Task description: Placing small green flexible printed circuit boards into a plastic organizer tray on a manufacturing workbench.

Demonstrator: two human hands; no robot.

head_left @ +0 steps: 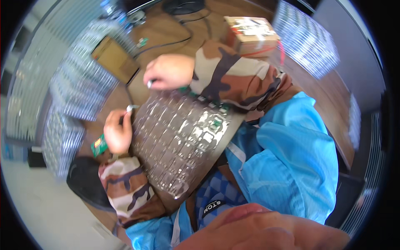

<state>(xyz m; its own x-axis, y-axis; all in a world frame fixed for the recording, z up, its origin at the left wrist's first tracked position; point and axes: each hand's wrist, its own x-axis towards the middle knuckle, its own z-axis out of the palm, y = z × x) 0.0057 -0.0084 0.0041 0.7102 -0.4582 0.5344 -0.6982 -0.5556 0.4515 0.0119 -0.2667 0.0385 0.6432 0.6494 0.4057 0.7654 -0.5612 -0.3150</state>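
- The left hand [118, 132] is pinching a small pale piece [131, 108]; I'm not managing to tell what it is.
- The right hand [173, 71], farther forward, is curling its fingers around a small white piece [150, 84], apparently pinching it.
- A clear compartment tray [166, 137] is lying between the forearms, just right of the left hand.
- Green boards [224, 108] are sitting in a few pockets beside the right forearm; most others are showing none, so I'm judging little done and much left, though glare is hiding some.
- A loose green board [99, 145] is lying just left of the left hand.
- Beyond the left hand, a cardboard box [112, 58] and stacked trays [83, 71] are standing.
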